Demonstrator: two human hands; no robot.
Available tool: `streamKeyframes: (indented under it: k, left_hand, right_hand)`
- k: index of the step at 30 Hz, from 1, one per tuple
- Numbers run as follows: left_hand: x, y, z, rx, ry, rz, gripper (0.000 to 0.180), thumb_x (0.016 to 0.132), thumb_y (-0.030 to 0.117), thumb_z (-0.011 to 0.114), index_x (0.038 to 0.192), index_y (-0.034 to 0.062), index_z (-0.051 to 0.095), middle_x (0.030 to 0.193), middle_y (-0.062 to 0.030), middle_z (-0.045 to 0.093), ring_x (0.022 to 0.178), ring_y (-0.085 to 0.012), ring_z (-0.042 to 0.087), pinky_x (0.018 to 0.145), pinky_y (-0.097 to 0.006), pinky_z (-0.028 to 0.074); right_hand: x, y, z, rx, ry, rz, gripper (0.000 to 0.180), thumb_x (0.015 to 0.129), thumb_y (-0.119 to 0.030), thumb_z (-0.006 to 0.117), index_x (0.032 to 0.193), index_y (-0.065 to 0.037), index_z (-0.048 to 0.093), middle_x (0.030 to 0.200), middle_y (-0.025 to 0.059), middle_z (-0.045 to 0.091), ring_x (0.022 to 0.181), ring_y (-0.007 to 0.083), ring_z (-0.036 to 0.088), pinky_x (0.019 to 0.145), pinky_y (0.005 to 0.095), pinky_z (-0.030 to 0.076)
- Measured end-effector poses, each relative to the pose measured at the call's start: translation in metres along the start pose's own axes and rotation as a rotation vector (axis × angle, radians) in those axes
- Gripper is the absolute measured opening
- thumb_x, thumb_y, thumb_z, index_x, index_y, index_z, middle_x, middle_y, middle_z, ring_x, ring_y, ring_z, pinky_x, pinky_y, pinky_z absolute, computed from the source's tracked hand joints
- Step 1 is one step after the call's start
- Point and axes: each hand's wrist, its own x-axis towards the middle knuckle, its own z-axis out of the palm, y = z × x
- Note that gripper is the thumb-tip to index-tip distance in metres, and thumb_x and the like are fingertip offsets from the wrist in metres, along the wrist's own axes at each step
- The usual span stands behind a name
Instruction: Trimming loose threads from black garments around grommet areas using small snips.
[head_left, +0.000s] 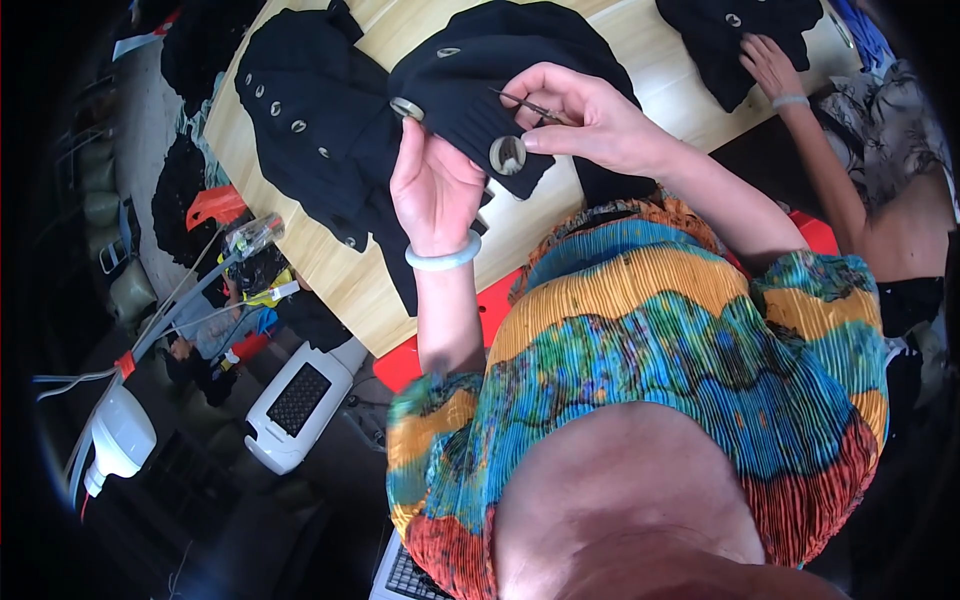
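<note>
Head view: pinches a round button [406,108] of the black garment [460,90] between thumb and fingers of the left hand [437,185]. Grasps a slim dark pointed tool [522,104] in the right hand [590,120], thumb at a large button [508,155]. Has this garment over the worktop [305,265], toward its near edge; more black buttoned cloth [310,80] along the left edge; a co-worker's hand [772,68] on black fabric [700,45] at the right end.
</note>
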Motion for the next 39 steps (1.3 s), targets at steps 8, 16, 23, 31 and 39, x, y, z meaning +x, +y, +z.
streamKeyframes:
  k: [8, 16, 23, 31, 39]
  left_hand:
    - [-0.010, -0.008, -0.008, 0.463, 0.237, -0.008, 0.036, 0.088, 0.031, 0.041, 0.103, -0.0008, 0.048, 0.102, -0.0121, 0.054, 0.093, -0.0192, 0.054, 0.080, -0.033, 0.045]
    - [-0.014, 0.000, -0.009, 0.630, 0.153, -0.107, 0.030, 0.086, 0.021, 0.046, 0.104, -0.0032, 0.047, 0.096, -0.0098, 0.056, 0.084, -0.0171, 0.055, 0.074, -0.031, 0.046]
    - [-0.015, -0.004, -0.014, 0.491, 0.092, -0.144, 0.040, 0.081, 0.014, 0.052, 0.116, 0.0013, 0.037, 0.107, -0.0106, 0.047, 0.093, -0.0200, 0.048, 0.079, -0.032, 0.039]
    - [-0.019, -0.004, -0.024, 0.266, -0.068, -0.265, 0.079, 0.066, 0.013, 0.070, 0.130, 0.0081, 0.023, 0.134, -0.0097, 0.027, 0.120, -0.0237, 0.032, 0.097, -0.039, 0.032]
    - [-0.024, -0.006, -0.027, 0.293, -0.030, -0.212, 0.078, 0.067, 0.014, 0.070, 0.129, 0.0085, 0.025, 0.134, -0.0092, 0.028, 0.119, -0.0237, 0.034, 0.095, -0.039, 0.034]
  right_hand:
    - [0.005, -0.009, -0.004, -0.017, 0.046, -0.073, 0.032, 0.075, 0.000, 0.058, 0.105, -0.002, 0.046, 0.096, 0.0000, 0.049, 0.081, 0.0044, 0.048, 0.074, 0.0179, 0.040]
    - [0.002, -0.020, -0.001, -0.120, 0.032, -0.084, 0.030, 0.076, 0.000, 0.058, 0.104, -0.003, 0.047, 0.094, -0.0015, 0.050, 0.078, 0.0024, 0.046, 0.067, 0.0155, 0.038]
    - [-0.001, -0.028, 0.004, -0.038, -0.002, -0.092, 0.031, 0.075, 0.000, 0.059, 0.104, -0.003, 0.047, 0.095, 0.0001, 0.051, 0.080, 0.0042, 0.048, 0.069, 0.0160, 0.040]
    - [-0.008, -0.042, 0.014, -0.024, -0.053, -0.103, 0.033, 0.074, 0.000, 0.060, 0.104, -0.001, 0.046, 0.095, 0.0034, 0.052, 0.082, 0.0064, 0.050, 0.071, 0.0180, 0.042]
    - [-0.009, -0.039, 0.015, -0.044, -0.055, -0.119, 0.034, 0.074, 0.002, 0.060, 0.105, 0.000, 0.045, 0.095, 0.0044, 0.052, 0.083, 0.0074, 0.050, 0.073, 0.0190, 0.042]
